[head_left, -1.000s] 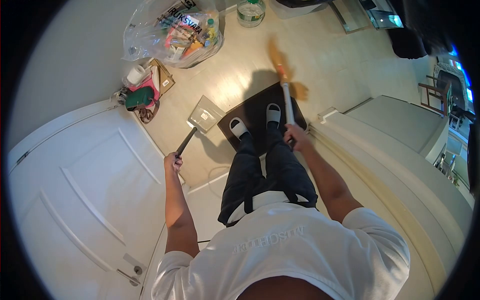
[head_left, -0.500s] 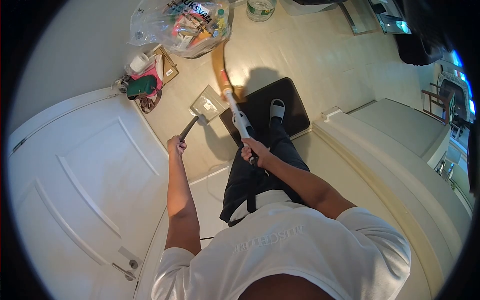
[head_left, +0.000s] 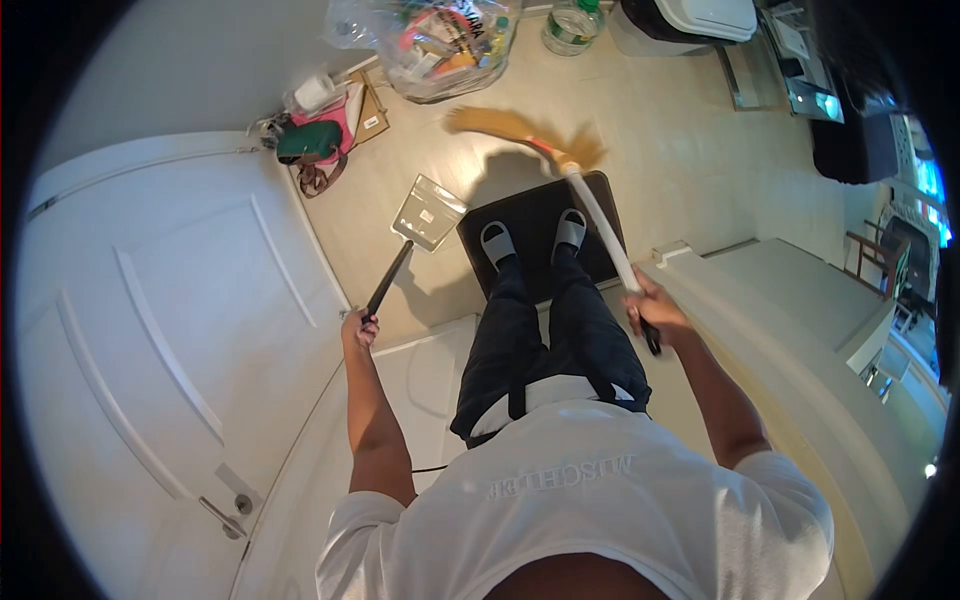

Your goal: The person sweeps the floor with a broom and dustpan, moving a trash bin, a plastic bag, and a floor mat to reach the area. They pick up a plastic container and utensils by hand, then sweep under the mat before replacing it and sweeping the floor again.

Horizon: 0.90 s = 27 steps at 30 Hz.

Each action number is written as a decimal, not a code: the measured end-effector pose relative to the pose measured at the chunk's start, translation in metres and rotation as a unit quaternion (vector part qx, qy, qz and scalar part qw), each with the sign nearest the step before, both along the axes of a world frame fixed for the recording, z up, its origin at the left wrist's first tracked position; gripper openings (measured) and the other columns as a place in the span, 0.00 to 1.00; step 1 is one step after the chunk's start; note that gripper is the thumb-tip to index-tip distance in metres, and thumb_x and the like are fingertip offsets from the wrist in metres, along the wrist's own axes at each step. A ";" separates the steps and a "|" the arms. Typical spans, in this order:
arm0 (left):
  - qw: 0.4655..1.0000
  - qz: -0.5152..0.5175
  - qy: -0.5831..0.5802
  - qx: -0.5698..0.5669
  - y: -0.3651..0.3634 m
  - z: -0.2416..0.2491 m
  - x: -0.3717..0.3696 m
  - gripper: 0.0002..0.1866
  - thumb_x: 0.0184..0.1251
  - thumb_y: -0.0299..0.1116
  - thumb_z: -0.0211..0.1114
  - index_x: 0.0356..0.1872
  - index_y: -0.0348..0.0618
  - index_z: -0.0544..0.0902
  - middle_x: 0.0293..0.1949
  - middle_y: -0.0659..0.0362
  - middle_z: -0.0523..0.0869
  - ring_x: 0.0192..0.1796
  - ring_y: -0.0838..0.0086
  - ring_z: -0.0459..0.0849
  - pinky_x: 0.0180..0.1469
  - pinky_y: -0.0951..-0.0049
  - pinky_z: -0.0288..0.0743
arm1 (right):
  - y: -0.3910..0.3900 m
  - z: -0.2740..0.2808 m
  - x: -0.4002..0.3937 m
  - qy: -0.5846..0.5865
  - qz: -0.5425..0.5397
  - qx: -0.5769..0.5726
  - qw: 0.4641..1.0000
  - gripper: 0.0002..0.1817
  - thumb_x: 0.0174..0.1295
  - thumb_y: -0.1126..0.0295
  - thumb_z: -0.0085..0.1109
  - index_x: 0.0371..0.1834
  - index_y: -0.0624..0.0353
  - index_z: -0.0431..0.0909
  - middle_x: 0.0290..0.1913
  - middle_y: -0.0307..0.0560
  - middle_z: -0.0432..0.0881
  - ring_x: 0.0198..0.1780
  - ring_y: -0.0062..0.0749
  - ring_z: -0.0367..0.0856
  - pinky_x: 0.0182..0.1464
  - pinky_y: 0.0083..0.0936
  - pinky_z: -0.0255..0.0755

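My left hand is wrapped round the dark handle of a long-handled dustpan, whose pan lies over the pale floor left of the mat. On the other side, my right hand grips the white stick of a broom near its black end. The broom's tan bristles fan out beyond the far edge of the dark mat, slightly blurred. Both of my feet, in grey slides, rest on that mat.
A clear bag of mixed packaging stands at the far wall, beside a large bottle and a white-lidded bin. Along the left wall lie a green bag and cardboard. A white door borders the left.
My right hand has swung right with the broom, its bristles moving away from the dustpan's side. The dustpan has shifted slightly right in view, and my legs stand farther apart.
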<state>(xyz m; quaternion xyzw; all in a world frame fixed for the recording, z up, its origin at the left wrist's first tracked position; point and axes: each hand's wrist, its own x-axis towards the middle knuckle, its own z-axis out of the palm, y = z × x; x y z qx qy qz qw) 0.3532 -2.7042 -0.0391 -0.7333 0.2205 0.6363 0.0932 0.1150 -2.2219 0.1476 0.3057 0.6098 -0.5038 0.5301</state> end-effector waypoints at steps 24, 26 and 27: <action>0.903 0.428 -0.019 0.044 0.092 0.018 0.162 0.01 0.50 0.23 0.44 0.26 0.39 0.63 0.22 0.51 0.67 0.10 0.82 0.53 0.06 0.89 0.48 | -0.221 -0.100 -0.010 0.165 0.425 -0.026 0.890 0.37 0.50 0.76 0.42 0.65 0.56 0.39 0.16 0.50 0.72 0.14 0.31 0.73 0.15 0.27 0.68; 0.864 0.500 -0.028 0.060 0.103 0.012 0.169 0.03 0.54 0.24 0.46 0.28 0.38 0.62 0.22 0.52 0.67 0.12 0.81 0.55 0.07 0.89 0.49 | -0.244 -0.143 0.006 0.184 0.483 0.010 0.856 0.36 0.48 0.74 0.44 0.64 0.59 0.42 0.22 0.56 0.74 0.20 0.38 0.76 0.19 0.30 0.70; 0.832 0.548 -0.035 0.080 0.106 0.004 0.173 0.04 0.55 0.25 0.47 0.29 0.37 0.62 0.23 0.53 0.67 0.12 0.81 0.56 0.07 0.89 0.49 | -0.248 -0.167 0.016 0.202 0.536 0.049 0.818 0.36 0.47 0.72 0.46 0.62 0.62 0.45 0.28 0.61 0.76 0.27 0.45 0.79 0.22 0.34 0.72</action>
